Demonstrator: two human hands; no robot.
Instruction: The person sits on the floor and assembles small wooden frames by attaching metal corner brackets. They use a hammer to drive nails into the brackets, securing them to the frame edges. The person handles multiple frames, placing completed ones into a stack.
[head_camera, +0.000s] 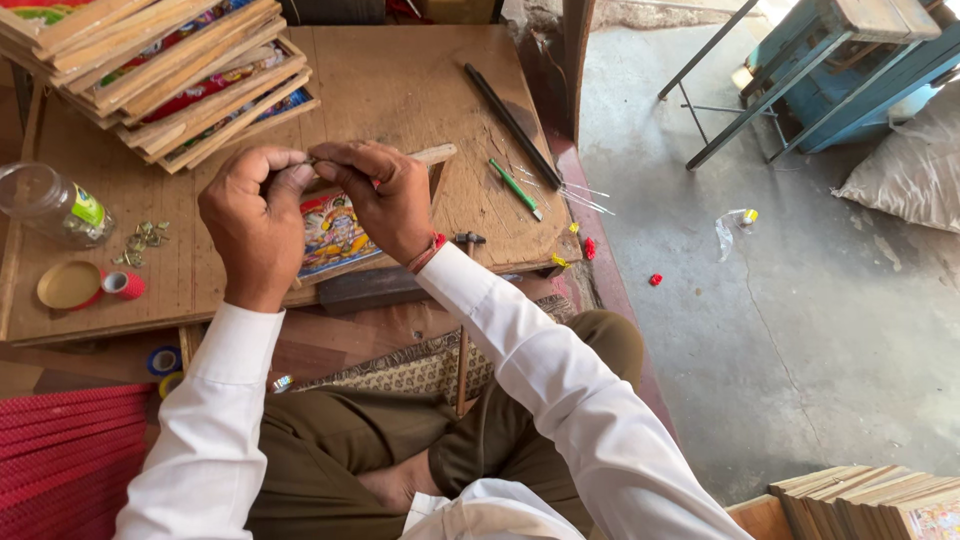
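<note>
Your left hand (255, 222) and right hand (385, 195) both pinch one thin wire (312, 160) above one colourful framed picture (332, 235) near the tabletop's (400, 90) front edge.

Low wooden table (420, 80): stacked frames (170, 70) beyond left hand (255, 225), plastic jar (50, 205) and lid (68, 285) left, green pen (515, 187) right of right hand (380, 195).
</note>
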